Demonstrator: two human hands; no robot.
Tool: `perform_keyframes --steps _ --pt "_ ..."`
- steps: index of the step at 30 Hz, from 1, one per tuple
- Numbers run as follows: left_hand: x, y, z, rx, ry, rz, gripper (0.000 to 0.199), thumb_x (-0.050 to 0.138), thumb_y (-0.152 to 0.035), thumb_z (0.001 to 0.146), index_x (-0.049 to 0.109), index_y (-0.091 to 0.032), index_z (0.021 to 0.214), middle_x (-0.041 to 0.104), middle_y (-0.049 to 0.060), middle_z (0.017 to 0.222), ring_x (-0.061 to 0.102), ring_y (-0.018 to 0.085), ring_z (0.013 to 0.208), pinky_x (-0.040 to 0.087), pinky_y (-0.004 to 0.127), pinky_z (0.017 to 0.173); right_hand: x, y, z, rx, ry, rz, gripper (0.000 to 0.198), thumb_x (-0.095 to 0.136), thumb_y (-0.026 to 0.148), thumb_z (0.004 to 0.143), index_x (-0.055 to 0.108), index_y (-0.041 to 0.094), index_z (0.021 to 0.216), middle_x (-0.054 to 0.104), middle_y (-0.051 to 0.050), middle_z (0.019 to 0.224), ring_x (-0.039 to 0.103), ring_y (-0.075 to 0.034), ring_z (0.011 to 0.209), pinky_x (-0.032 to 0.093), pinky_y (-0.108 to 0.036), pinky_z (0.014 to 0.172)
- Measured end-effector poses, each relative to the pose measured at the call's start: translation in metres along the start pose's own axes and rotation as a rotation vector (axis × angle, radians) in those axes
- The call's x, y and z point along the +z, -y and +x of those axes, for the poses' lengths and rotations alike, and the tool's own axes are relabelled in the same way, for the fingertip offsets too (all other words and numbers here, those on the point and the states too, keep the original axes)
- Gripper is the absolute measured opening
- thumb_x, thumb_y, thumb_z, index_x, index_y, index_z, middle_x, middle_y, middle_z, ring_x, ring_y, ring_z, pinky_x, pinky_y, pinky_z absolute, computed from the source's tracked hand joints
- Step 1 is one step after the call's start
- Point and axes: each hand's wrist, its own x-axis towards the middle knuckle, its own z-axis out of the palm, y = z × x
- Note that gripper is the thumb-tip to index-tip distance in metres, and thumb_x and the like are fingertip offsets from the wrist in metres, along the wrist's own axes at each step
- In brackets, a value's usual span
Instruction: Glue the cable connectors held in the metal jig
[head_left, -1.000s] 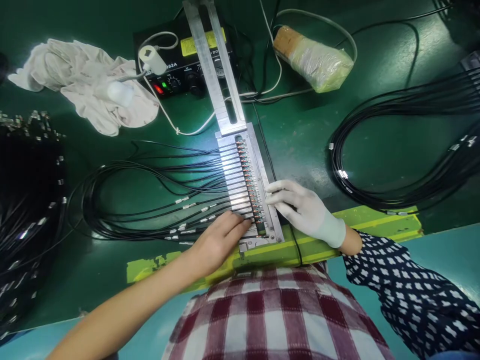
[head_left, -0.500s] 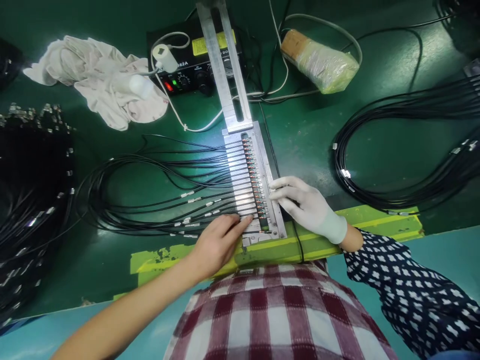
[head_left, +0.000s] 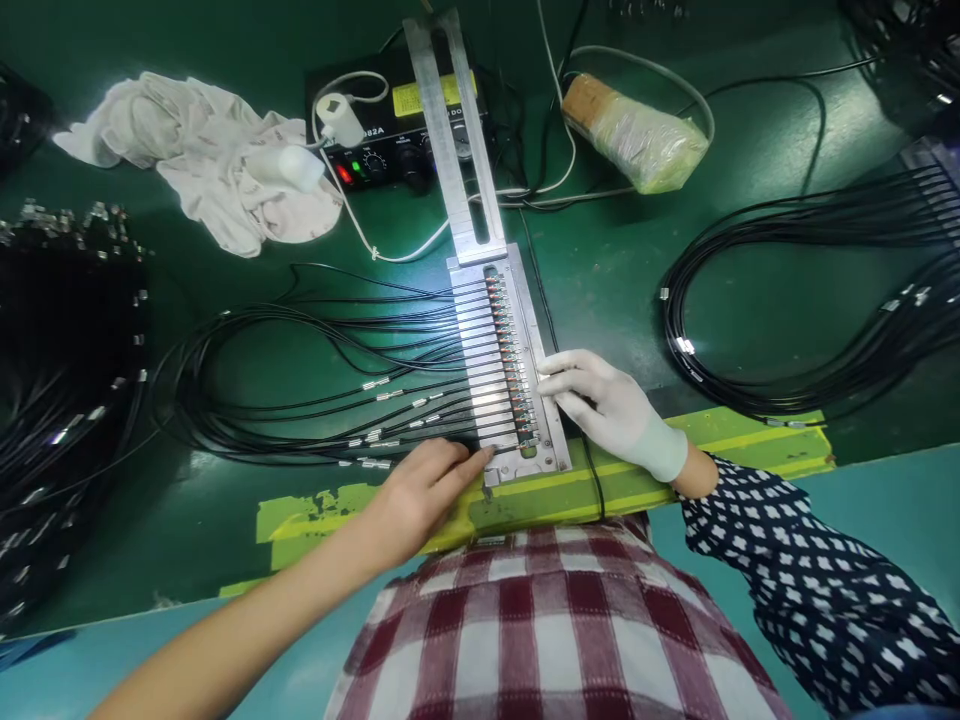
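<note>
A metal jig point(head_left: 480, 375) lies on the bench with a row of black cables point(head_left: 409, 328) laid across it, their stripped ends over a slot. My bare left hand point(head_left: 431, 485) is at the jig's lower left corner, thumb and fingers closed on the nearest black cable, whose end reaches the slot. My right hand point(head_left: 619, 410), in a white glove, rests against the jig's right edge with its fingers stretched out and slightly apart. The jig's slotted metal arm point(head_left: 448, 140) is swung up, away from the cables.
Behind the jig stands a black control box point(head_left: 375, 155) with lit indicators. A white cloth point(head_left: 210, 165), a wrapped block point(head_left: 637, 135) and loose cords lie around it. Cable bundles sit at the far left point(head_left: 67, 370) and right point(head_left: 675, 310). Yellow-green tape point(head_left: 742, 445) lines the front edge.
My left hand has shifted slightly down toward the jig's corner. The nearest cable, lower and apart before, now lies up closer to the row. My right hand stays at the jig's edge.
</note>
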Motion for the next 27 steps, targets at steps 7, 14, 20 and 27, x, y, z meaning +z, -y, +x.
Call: perform_keyframes --steps 7,14,20,27 --pt "0.0 0.002 0.008 0.049 -0.003 0.08 0.043 0.047 -0.004 0.093 0.05 -0.006 0.135 0.061 0.014 0.101 0.056 0.021 0.092 0.051 0.035 0.081 0.0 0.002 0.0 -0.001 -0.003 0.004 0.02 0.05 0.017 0.098 0.068 0.026 0.105 0.061 -0.003 0.126 0.062 -0.021 0.114 0.053 -0.039 0.098" --pt "-0.007 0.005 0.014 0.045 0.06 0.003 0.041 0.044 -0.01 0.096 0.048 -0.008 0.136 0.063 0.014 0.104 0.057 0.021 0.092 0.052 0.034 0.082 -0.001 0.003 0.001 0.001 -0.004 0.01 0.02 0.05 0.017 0.098 0.068 0.025 0.104 0.062 -0.003 0.125 0.062 -0.02 0.112 0.053 -0.037 0.096" --pt "0.002 0.007 0.016 0.032 -0.012 -0.086 0.044 0.041 -0.007 0.095 0.045 -0.012 0.139 0.065 0.013 0.102 0.058 0.019 0.089 0.051 0.033 0.08 -0.002 0.003 0.001 0.004 -0.005 0.001 0.021 0.051 0.016 0.098 0.068 0.025 0.103 0.062 -0.002 0.124 0.062 -0.02 0.112 0.054 -0.037 0.096" --pt "0.018 -0.002 -0.001 -0.085 -0.143 0.144 0.044 0.05 -0.007 0.092 0.055 -0.019 0.134 0.061 0.012 0.104 0.056 0.021 0.097 0.045 0.035 0.084 -0.001 0.0 0.002 0.016 0.002 0.004 0.021 0.05 0.019 0.099 0.069 0.024 0.102 0.063 -0.003 0.123 0.064 -0.021 0.11 0.056 -0.037 0.091"
